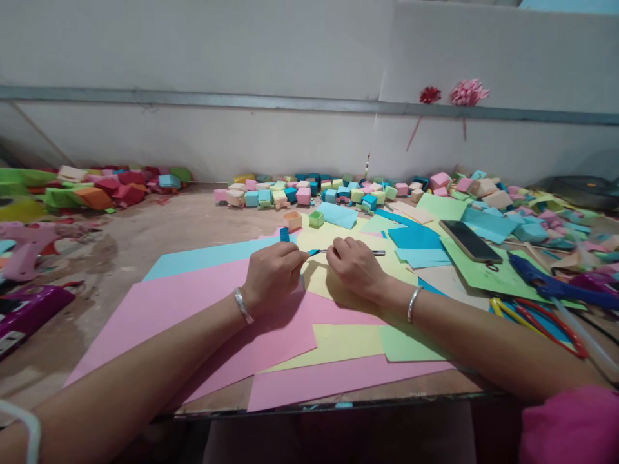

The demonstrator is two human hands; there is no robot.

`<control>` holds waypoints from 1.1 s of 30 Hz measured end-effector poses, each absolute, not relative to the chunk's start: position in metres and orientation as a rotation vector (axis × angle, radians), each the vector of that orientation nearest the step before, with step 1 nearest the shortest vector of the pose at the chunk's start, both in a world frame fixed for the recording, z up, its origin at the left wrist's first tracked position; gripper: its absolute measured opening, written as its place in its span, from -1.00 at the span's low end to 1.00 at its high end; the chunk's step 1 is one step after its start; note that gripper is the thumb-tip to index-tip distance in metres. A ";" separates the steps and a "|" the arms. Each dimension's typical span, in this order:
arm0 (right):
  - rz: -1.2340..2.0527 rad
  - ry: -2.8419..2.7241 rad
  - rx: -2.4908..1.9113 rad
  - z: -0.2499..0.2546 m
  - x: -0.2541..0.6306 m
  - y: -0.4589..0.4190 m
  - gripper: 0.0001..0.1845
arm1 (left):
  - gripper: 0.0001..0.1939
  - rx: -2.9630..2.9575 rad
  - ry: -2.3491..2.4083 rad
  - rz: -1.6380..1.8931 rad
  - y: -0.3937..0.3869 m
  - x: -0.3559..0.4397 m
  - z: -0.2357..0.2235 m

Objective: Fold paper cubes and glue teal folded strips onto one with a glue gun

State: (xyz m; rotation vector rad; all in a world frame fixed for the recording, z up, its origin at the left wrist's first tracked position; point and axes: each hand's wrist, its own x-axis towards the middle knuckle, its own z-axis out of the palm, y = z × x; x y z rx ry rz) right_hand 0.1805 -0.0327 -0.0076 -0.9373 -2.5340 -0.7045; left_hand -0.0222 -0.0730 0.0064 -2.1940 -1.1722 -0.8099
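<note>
My left hand (273, 274) is closed on a small blue paper strip (284, 234). One fringed-looking end sticks up above my knuckles, and a blue tip shows beyond my fingers. My right hand (355, 267) is closed around a slim metal tool (378, 252); its thin front end meets the blue tip between my hands, and its exact kind is unclear. Both hands are above pink paper (213, 309) and pale yellow paper (338, 338). Just beyond them stand an open peach paper box (293, 220) and a green one (316, 219).
Rows of small paper boxes (304, 196) line the wall. A phone (471, 241), a blue glue gun (551, 277) and red-and-yellow-handled scissors (551, 325) lie right. A pink glue gun (29, 248) and purple device (33, 312) are left.
</note>
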 end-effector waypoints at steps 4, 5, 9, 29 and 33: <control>-0.656 -2.559 -0.927 -0.008 0.181 -0.031 -0.65 | -0.71 -2.172 -1.162 -0.791 -0.074 -0.022 0.010; -0.636 -2.565 -0.940 -0.007 0.180 -0.031 -0.65 | -0.72 -2.172 -1.151 -0.793 -0.073 -0.022 0.010; -0.581 -2.571 -0.983 -0.007 0.179 -0.028 -0.68 | -0.73 -2.202 -1.113 -0.765 -0.072 -0.022 0.007; -0.689 -2.515 -0.867 -0.011 0.182 -0.038 -0.69 | -0.75 -2.100 -1.168 -0.594 -0.062 -0.032 0.007; -0.730 -2.446 -1.098 -0.007 0.181 -0.039 -0.71 | -0.73 -2.010 -1.320 -0.521 -0.064 -0.032 0.012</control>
